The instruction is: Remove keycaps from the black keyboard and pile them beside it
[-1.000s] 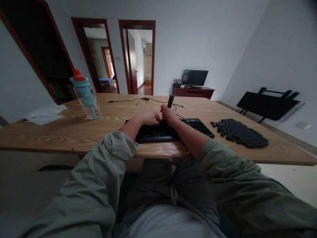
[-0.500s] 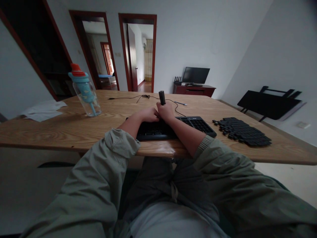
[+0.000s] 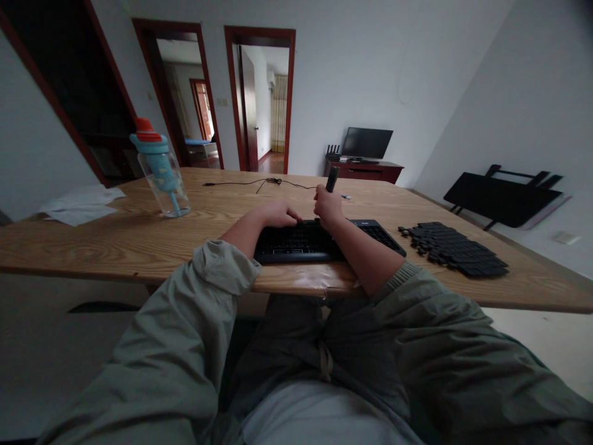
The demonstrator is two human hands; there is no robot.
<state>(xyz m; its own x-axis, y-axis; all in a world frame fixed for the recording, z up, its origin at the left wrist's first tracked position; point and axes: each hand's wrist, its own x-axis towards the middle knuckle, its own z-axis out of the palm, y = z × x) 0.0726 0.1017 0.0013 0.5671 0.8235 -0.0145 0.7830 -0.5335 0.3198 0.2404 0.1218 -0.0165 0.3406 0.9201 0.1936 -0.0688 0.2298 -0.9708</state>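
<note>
A black keyboard [image 3: 301, 250] lies at the table's front edge, with a grid of bare key positions showing on its right part. My right hand [image 3: 328, 205] is closed around an upright black-handled tool [image 3: 332, 179] above the keyboard's back middle; the tool's lower end is hidden. Over the keyboard's back left rests my left hand [image 3: 280, 215], its fingers bent down at the back edge. Whether its fingertips hold anything is too small to tell. Right of the keyboard, black keycaps [image 3: 456, 248] lie spread in rows.
A clear bottle with a red and blue lid [image 3: 162, 173] stands on the wooden table [image 3: 217, 210] at left, beside white tissues [image 3: 83, 204]. A black cable [image 3: 273, 180] runs along the back. Beyond are a screen [image 3: 367, 143] and a folded black table [image 3: 503, 199].
My right hand has moved right and slightly up with the tool, away from my left hand. More of the keyboard's middle shows. My left hand has barely moved.
</note>
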